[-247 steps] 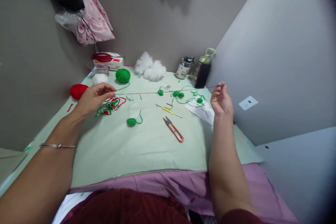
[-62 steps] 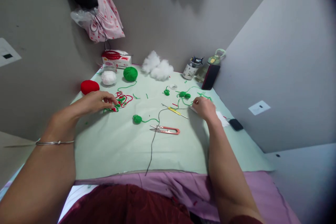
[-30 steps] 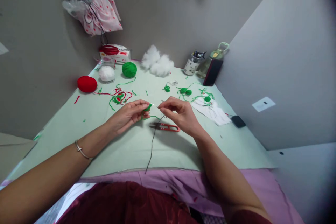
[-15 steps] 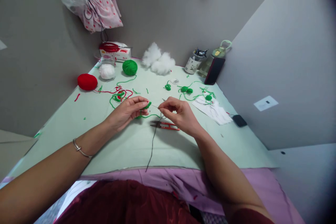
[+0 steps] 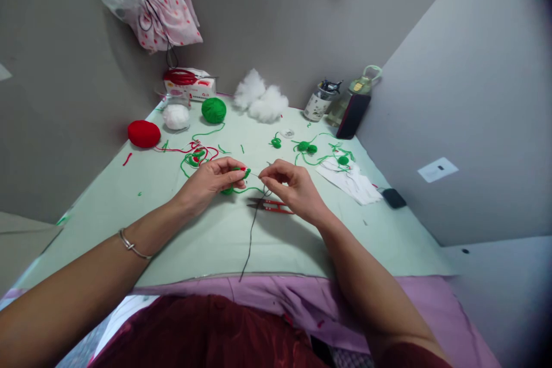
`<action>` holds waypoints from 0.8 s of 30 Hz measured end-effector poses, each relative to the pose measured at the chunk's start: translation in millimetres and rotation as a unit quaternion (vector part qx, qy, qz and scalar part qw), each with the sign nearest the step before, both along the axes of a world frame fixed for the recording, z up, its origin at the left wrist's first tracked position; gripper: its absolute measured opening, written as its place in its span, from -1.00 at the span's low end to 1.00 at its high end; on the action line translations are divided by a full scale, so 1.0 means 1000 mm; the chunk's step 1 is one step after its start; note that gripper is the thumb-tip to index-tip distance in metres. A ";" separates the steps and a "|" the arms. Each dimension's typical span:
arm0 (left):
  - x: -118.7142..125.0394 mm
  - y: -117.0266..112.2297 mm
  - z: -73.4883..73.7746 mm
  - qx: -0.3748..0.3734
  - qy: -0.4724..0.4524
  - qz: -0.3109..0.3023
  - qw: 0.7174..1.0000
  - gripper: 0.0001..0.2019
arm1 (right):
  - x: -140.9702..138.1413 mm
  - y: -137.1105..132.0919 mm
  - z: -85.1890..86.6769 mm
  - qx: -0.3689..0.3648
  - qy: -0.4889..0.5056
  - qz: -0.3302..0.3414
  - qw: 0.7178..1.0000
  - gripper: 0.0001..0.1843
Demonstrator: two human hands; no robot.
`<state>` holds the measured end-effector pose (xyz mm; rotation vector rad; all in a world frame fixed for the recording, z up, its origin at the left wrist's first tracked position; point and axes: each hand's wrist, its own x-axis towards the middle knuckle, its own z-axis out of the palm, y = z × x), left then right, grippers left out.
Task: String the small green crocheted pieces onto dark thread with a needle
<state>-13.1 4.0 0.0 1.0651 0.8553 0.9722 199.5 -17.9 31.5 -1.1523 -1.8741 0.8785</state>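
Note:
My left hand (image 5: 215, 183) pinches a small crocheted piece (image 5: 245, 172) in green, red and white; most of it is hidden by the fingers. Between thumb and forefinger my right hand (image 5: 290, 185) grips a thin needle (image 5: 255, 176), whose tip reaches to the crocheted piece. Dark thread (image 5: 250, 241) hangs from the right hand down to the table's front edge. Beneath the hands lie red-handled thread snips (image 5: 273, 206). A green strand (image 5: 248, 189) runs between the hands.
Behind stand red yarn (image 5: 144, 134), white yarn (image 5: 176, 117), green yarn (image 5: 214, 110) and fluffy stuffing (image 5: 261, 100). To the right are small green pieces (image 5: 303, 146), a white cloth (image 5: 350, 181), a pen cup (image 5: 318, 102), a phone (image 5: 353, 117) and a bottle (image 5: 361, 86).
The crocheted piece has turned slightly in my left fingers, so more of its red and white shows. My right hand stays almost in place with the needle.

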 end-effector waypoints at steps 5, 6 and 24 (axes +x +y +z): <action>-0.002 0.000 -0.002 -0.008 -0.013 -0.007 1.000 -0.72 | -0.002 0.002 0.000 -0.032 0.037 0.001 0.999 -0.89; -0.002 0.000 -0.001 -0.011 -0.016 -0.008 1.000 -0.72 | -0.002 0.003 0.000 -0.042 0.046 0.004 0.998 -0.88; 0.002 -0.007 0.004 0.005 0.016 -0.031 0.999 -0.75 | -0.002 0.009 -0.006 -0.132 0.132 0.052 0.981 -0.77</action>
